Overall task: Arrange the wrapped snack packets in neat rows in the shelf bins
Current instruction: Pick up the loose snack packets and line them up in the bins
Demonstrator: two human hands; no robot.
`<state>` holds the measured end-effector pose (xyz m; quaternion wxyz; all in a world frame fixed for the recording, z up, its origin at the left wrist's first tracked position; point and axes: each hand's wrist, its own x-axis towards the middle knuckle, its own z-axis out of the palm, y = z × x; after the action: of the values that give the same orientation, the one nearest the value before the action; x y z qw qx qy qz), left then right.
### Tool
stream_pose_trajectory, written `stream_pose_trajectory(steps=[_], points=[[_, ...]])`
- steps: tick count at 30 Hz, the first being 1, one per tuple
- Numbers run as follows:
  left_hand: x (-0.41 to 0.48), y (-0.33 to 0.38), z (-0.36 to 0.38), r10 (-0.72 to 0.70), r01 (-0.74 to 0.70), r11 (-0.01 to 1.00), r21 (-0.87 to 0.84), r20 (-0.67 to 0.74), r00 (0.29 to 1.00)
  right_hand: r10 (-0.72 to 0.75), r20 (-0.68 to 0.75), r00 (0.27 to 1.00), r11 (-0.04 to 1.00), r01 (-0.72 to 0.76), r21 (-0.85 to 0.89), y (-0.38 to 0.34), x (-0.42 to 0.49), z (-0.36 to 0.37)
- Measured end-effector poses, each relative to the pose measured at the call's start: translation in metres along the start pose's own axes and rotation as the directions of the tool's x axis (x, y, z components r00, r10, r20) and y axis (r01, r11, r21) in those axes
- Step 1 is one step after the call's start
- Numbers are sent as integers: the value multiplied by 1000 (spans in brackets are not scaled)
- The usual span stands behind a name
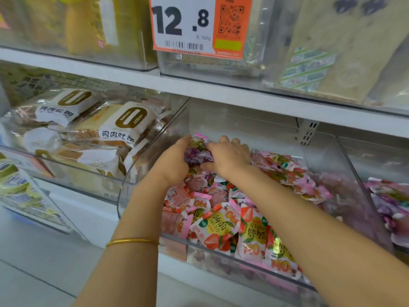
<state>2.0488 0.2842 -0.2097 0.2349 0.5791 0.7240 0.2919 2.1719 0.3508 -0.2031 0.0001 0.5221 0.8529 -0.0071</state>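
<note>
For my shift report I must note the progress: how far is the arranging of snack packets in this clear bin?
Partly done. Along the back right, a row of pink packets lies overlapped and fairly tidy. In hand: the left hand and right hand together grip a bunch of purple packets at the back of the clear bin. Left to do: the front heap is jumbled, packets facing many ways.

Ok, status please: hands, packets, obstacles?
Left hand, right hand grip purple packets at bin back. Strawberry packets jumbled in front. No obstruction seen.
</note>
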Motion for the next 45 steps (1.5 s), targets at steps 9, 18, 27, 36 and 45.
stream_pose_trajectory(steps=[9, 18, 27, 36, 45], points=[[-50, 1, -22, -46, 47, 998, 31, -6, 999, -141, -258, 956, 987, 156, 40, 2, -17, -10], [-70, 3, -20, -100, 78, 987, 138, 164, 981, -397, -8, 918, 918, 397, 27, -19, -28, 4], [-78, 5, -21, -75, 73, 997, 19, 344, 936, -374, 20, 927, 925, 372, 72, 5, -49, -18], [-92, 12, -21, 29, 11, 992, -122, 324, 946, -376, 250, 892, 923, 386, 11, 6, -61, -15], [-98, 27, -6, 51, -201, 944, 260, 488, 871, -368, 79, 927, 930, 368, 16, 25, -88, -20]])
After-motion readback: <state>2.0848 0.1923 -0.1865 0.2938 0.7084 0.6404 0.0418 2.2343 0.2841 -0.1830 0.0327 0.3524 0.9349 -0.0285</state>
